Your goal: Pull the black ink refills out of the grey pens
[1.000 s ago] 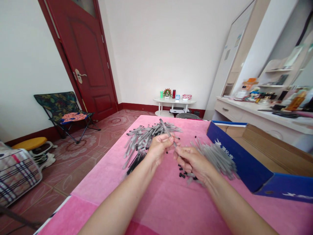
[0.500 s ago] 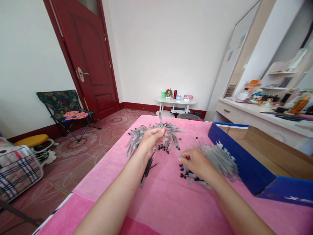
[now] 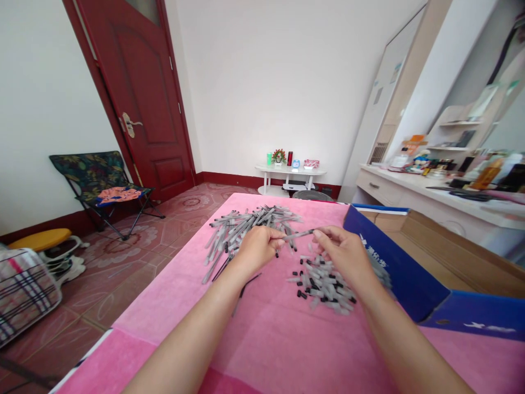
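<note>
As the head view showed, a grey pen (image 3: 299, 235) was up in the air left of the blue box (image 3: 410, 290), strung nearly level between both hands. Left hand (image 3: 260, 245): fingertips pinched on the end farther from the box. Right hand (image 3: 340, 245): thumb and fingers closed on the end nearer it. Small grey and black pieces (image 3: 326, 287) lay left of the box, the pen heap (image 3: 246, 224) farther left. Pen looked light, stiff, probably slick; fingertip pinch near each end seemed best.

The right grip (image 3: 343, 253) partly hides grey tubes (image 3: 382, 269); the blue box (image 3: 414, 290) runs out of view.
</note>
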The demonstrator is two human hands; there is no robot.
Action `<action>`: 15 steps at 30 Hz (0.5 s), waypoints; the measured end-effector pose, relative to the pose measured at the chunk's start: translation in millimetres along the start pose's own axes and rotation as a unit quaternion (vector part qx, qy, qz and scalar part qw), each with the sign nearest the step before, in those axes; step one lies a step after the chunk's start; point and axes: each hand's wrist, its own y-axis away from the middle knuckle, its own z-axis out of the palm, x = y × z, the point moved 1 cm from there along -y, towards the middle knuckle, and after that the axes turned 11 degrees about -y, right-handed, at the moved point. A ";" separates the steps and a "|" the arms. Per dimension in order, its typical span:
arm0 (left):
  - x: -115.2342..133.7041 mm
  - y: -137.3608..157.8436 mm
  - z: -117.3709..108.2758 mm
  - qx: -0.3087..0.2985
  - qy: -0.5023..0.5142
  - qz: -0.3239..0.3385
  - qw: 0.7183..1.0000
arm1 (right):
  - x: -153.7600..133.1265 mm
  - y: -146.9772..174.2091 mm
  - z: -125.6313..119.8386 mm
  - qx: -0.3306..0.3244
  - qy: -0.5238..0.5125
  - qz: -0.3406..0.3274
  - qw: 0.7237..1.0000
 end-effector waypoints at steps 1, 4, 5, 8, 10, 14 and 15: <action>1.4 0.0 -0.3 0.005 -0.012 0.004 1.000 | -0.3 0.3 -0.3 -0.001 0.002 0.001 1.000; 6.5 -0.1 -1.9 0.037 -0.072 0.023 0.996 | -3.0 1.9 1.2 -0.006 0.003 -0.008 1.000; 8.6 -0.2 -2.8 0.052 -0.099 0.033 0.993 | -4.3 2.8 2.6 -0.010 -0.003 -0.008 1.000; 15.4 -0.5 -5.7 0.083 -0.178 0.073 0.978 | -7.5 5.9 7.8 -0.026 -0.054 0.025 0.998; 18.5 -0.6 -7.2 0.089 -0.213 0.100 0.968 | -7.3 7.7 10.7 -0.040 -0.108 0.067 0.991; 18.9 -0.4 -6.2 0.097 -0.254 0.131 0.953 | -1.4 8.9 13.2 -0.062 -0.176 0.122 0.975; 18.3 -0.3 -5.0 0.096 -0.259 0.134 0.952 | 0.8 8.8 13.4 -0.062 -0.177 0.126 0.974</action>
